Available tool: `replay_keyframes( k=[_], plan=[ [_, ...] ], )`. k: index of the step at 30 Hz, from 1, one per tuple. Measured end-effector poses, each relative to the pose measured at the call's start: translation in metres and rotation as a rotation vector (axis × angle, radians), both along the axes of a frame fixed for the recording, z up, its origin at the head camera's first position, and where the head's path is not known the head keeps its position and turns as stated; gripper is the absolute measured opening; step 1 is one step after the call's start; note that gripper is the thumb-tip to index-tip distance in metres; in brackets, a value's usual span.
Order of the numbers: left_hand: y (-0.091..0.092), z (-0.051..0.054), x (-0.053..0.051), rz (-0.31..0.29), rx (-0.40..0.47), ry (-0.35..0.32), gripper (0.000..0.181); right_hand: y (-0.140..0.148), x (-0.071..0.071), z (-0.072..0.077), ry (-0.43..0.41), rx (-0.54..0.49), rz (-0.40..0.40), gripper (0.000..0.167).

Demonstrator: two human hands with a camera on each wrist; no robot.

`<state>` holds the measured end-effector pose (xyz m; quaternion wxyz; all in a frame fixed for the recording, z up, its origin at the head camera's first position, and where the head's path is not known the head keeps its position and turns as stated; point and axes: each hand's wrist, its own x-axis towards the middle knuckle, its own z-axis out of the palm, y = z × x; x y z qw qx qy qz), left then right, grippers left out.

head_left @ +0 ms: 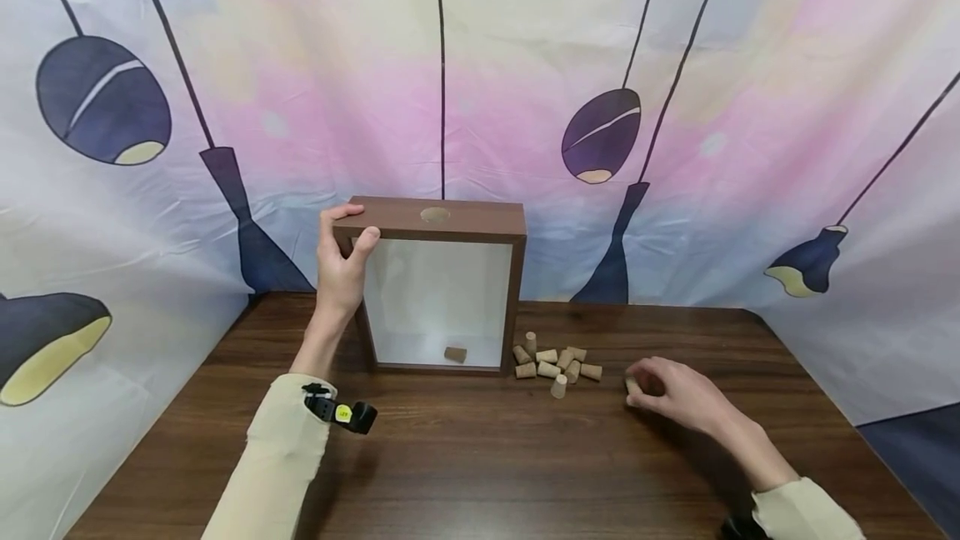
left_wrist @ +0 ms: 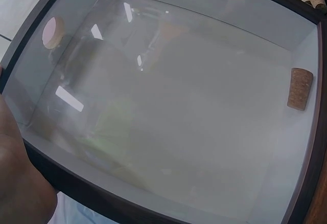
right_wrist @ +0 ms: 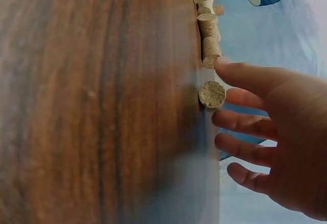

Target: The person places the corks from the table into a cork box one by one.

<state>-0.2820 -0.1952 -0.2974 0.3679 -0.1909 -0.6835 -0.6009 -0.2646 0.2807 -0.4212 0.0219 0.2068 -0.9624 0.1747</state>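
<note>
Backdrop: lamp-print cloth (head_left: 495,48) hangs along the far edge of a wooden table (head_left: 465,457).
Between: a cork cluster (head_left: 548,370) lies between the box (head_left: 517,298) and the right hand (head_left: 682,394).
Box: one cork (head_left: 455,353) lies inside, near right (a round hole (head_left: 435,214) pierces the top).
Corks: ten visible in the cluster, two upright.
Left hand (head_left: 341,273): clamped on the box's upper left corner.
Right hand: thumb and forefinger curve about a single cork (right_wrist: 212,95), right of the cluster; whether pinched, cannot tell.
</note>
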Motion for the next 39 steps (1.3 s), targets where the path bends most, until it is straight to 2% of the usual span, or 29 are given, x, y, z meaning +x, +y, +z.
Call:
replay_keyframes(
  k=[8, 14, 19, 31, 39],
  plan=[
    [0.001, 0.000, 0.000, 0.009, 0.001, -0.012, 0.049, 0.000, -0.003, -0.007, -0.069, -0.031, 0.001, 0.040],
    [0.003, -0.002, 0.002, 0.011, -0.008, -0.027, 0.051, -0.001, -0.003, -0.010, -0.038, -0.038, -0.007, 0.034],
    [0.004, -0.002, 0.001, 0.008, 0.016, -0.006, 0.052, -0.002, -0.003, -0.010, -0.027, -0.042, -0.014, 0.033],
    [0.006, 0.000, -0.001, 0.027, 0.041, 0.032, 0.053, 0.005, 0.002, 0.003, 0.034, -0.091, -0.010, 0.032],
    [0.007, -0.003, -0.003, 0.030, 0.045, 0.033, 0.054, -0.001, 0.002, 0.022, 0.138, -0.126, 0.015, 0.032]
  ],
)
